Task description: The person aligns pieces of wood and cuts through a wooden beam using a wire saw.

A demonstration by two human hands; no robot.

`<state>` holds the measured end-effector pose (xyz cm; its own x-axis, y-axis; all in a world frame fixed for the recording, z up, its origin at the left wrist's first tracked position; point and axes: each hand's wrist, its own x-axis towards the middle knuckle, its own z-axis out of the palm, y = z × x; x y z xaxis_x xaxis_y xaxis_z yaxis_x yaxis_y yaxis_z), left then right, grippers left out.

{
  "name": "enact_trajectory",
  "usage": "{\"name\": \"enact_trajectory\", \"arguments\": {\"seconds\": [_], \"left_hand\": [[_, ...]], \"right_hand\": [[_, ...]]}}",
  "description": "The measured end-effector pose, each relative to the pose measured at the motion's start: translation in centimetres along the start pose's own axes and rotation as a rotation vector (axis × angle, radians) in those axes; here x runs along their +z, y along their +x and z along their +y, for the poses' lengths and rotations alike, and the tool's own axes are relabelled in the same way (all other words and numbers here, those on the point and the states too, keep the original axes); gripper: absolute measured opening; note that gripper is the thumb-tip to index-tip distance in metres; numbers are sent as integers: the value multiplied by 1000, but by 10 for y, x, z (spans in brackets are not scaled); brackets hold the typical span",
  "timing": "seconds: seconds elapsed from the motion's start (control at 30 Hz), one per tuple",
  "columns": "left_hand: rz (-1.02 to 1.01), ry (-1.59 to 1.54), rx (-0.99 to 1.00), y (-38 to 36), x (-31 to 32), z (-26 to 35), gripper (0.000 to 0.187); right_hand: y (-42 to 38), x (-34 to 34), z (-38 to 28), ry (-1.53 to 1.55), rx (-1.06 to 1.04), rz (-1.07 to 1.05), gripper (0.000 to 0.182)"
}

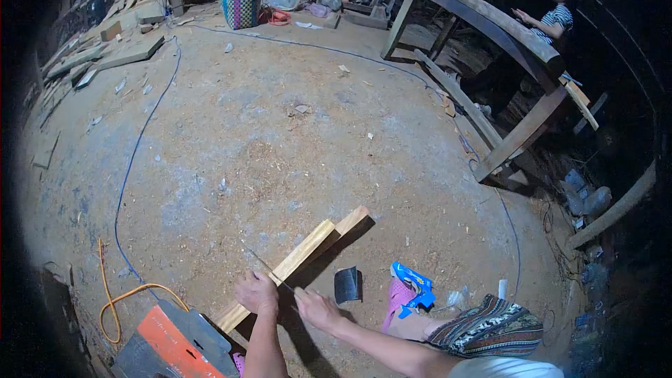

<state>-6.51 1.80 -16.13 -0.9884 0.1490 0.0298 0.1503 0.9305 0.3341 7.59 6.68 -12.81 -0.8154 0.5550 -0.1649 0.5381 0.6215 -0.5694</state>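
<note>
A pale wooden batten (304, 248) lies on a longer wooden piece (352, 220) that rests on the ground and slants up to the right. My left hand (257, 292) is closed over the wood near its lower left end. In my right hand (316, 309), the fingers are wrapped round the grip of what looks like a hand saw (260, 261). Its thin blade shows nearly edge-on and crosses the batten just beside my left hand. The grip is mostly hidden by my fingers. A black curved piece (348, 285) lies to the right of the wood.
An orange and black box (175, 343) and orange cord (105, 304) are lower left. Blue packaging (418, 287) lies by my pink sandal (397, 299). A blue cable (133, 154) crosses the ground. A person (549, 24) is behind the wooden table (483, 10); a checkered basket (241, 7) stands far back.
</note>
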Motion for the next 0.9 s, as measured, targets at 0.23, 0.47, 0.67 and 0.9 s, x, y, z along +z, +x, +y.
{"name": "enact_trajectory", "arguments": {"seconds": [0.23,0.47,0.67,0.9], "left_hand": [[-5,31,-7,2,1,-2,28],[-44,13,-39,3,5,-5,26],[-58,36,-19,3,5,-6,26],[-84,56,-31,3,1,-3,26]], "right_hand": [[-7,5,6,132,136,41,29],[5,21,29,69,105,-215,45],[-2,6,15,1,143,-216,48],[-3,1,0,13,197,-163,49]]}}
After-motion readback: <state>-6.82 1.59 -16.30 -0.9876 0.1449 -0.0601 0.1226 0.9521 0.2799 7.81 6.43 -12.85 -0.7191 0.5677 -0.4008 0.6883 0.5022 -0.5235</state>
